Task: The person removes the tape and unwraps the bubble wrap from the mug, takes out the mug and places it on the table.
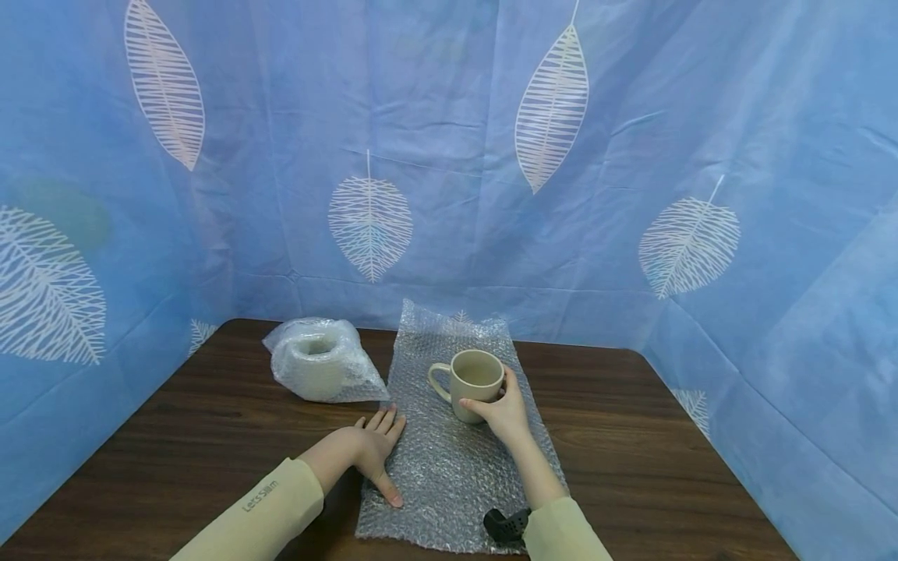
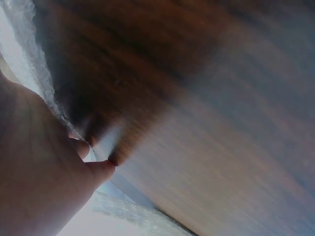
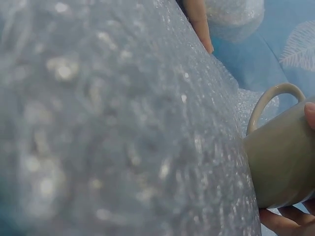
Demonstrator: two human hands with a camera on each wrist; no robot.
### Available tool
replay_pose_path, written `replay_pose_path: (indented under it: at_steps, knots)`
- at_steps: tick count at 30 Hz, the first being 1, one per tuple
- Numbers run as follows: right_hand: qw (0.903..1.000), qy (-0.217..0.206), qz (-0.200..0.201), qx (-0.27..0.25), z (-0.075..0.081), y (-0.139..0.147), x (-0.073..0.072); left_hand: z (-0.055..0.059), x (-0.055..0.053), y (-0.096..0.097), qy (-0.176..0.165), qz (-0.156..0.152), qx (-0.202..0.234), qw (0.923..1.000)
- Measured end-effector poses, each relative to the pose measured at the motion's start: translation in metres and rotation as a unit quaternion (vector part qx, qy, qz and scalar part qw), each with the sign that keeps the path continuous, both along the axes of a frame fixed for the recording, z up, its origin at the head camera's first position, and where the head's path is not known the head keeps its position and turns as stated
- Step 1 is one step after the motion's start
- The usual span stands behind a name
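A beige mug (image 1: 466,393) stands upright on a long sheet of bubble wrap (image 1: 449,483), its handle pointing left. My right hand (image 1: 507,407) grips the mug from its right side, thumb in front and fingers around the back. In the right wrist view the mug (image 3: 283,157) meets the bubble wrap (image 3: 147,128) at its base. My left hand (image 1: 377,446) lies spread at the sheet's left edge, fingers straight and thumb on the wrap. The left wrist view shows the left hand (image 2: 44,162) with its fingertips down near the wood.
Behind the left hand sits a bubble-wrapped bundle (image 1: 319,362) with a pale mug-like shape inside. The dark wooden table (image 1: 617,452) ends at a blue leaf-patterned curtain (image 1: 449,218) at the back and sides. A black strap (image 1: 507,526) is on the right wrist.
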State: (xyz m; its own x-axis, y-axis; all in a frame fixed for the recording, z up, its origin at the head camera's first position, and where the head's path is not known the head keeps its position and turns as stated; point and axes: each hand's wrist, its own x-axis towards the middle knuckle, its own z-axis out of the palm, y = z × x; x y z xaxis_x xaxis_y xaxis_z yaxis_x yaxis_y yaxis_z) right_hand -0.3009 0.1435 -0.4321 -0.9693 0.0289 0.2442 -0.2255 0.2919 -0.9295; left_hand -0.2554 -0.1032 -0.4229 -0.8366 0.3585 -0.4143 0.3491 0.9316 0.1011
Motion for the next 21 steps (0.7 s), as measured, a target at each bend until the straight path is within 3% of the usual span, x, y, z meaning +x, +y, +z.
replay_pose_path:
  at_steps: [5, 9, 16, 19, 21]
  knots:
    - [1.0, 0.001, -0.008, -0.003, 0.002, 0.0, 0.002, 0.01, 0.007, 0.005, -0.003, 0.013, -0.014, 0.9998]
    - [0.9999, -0.001, -0.011, -0.004, 0.002, 0.001, 0.003, 0.004, 0.002, 0.003, -0.008, 0.008, -0.008, 0.9999]
    - [0.9999, -0.004, -0.01, -0.009, 0.003, 0.004, 0.002, -0.017, -0.012, -0.005, 0.0, -0.004, 0.017, 0.9998]
    - [0.9999, -0.001, -0.008, -0.011, 0.003, 0.005, 0.002, -0.016, -0.01, -0.005, 0.001, -0.008, 0.016, 0.9998]
    - [0.9999, 0.0, -0.008, -0.01, 0.004, 0.006, 0.002, -0.009, -0.006, -0.002, 0.0, -0.003, 0.009, 1.0]
